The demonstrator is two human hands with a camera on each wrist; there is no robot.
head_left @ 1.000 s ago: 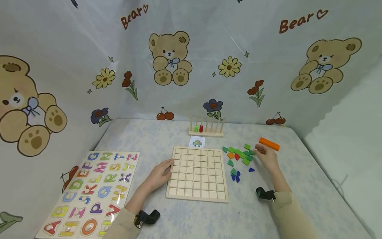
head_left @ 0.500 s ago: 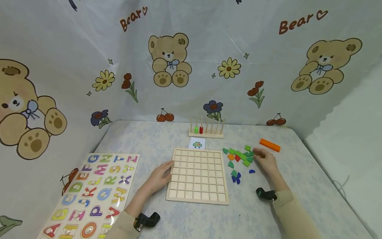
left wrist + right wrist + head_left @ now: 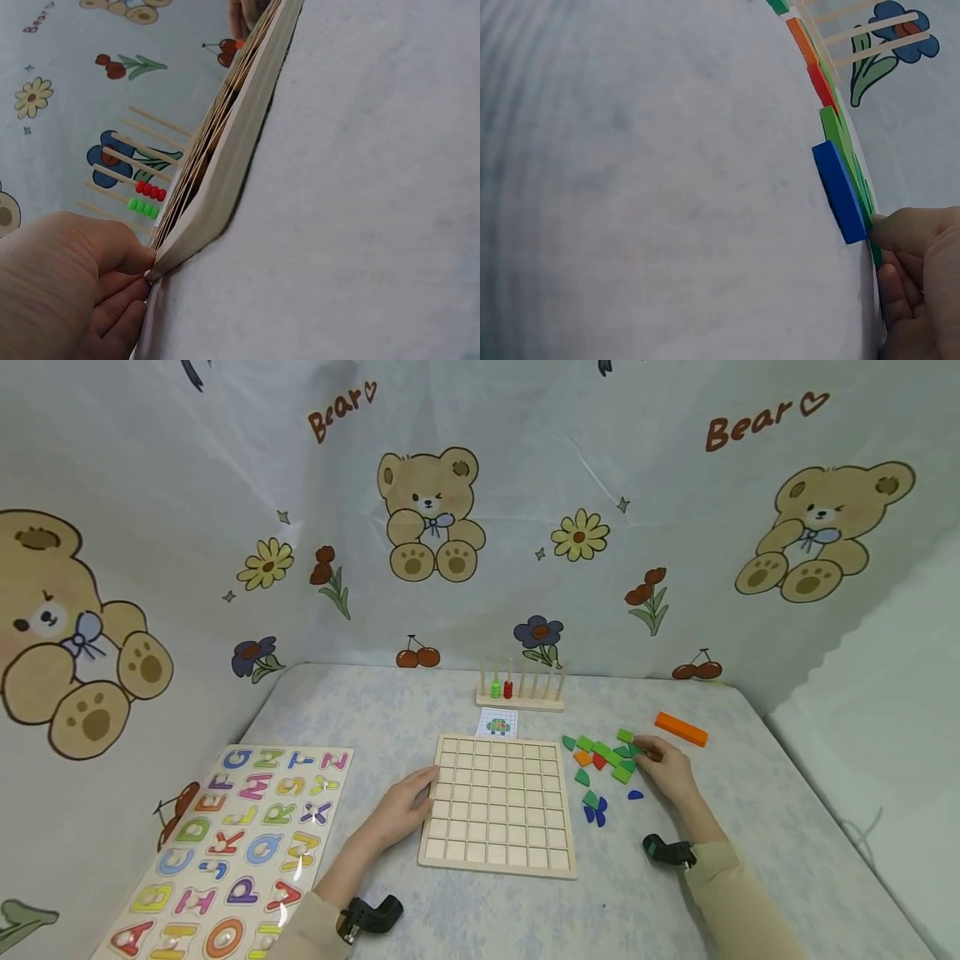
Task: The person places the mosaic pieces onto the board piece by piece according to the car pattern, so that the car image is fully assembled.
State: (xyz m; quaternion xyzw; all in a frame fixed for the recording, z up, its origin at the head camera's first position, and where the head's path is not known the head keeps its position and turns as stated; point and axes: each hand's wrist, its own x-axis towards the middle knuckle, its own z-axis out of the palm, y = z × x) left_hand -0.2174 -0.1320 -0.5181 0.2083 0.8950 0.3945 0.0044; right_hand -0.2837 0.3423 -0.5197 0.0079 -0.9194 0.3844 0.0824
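Note:
A wooden grid board (image 3: 498,804) lies flat in the middle of the table. My left hand (image 3: 402,803) grips its left edge; in the left wrist view the thumb and fingers close on the board's corner. To the right, my right hand (image 3: 667,767) pinches a dark green piece (image 3: 877,253) at the edge of a loose group. That group holds light green rectangles (image 3: 606,753), an orange piece (image 3: 582,759), a red piece (image 3: 599,762) and dark green quarter rounds (image 3: 582,777). Nearer me lie several blue half-round pieces (image 3: 635,795).
A card with a turtle-like picture (image 3: 497,723) lies behind the board. Beyond it stands a wooden peg rack (image 3: 520,700) with green and red beads. An orange bar (image 3: 681,729) is at the back right. An alphabet puzzle board (image 3: 247,835) covers the left side.
My right hand has come down and slightly left to the green pieces, and its fingers have closed on a dark green one. My left hand stays on the board.

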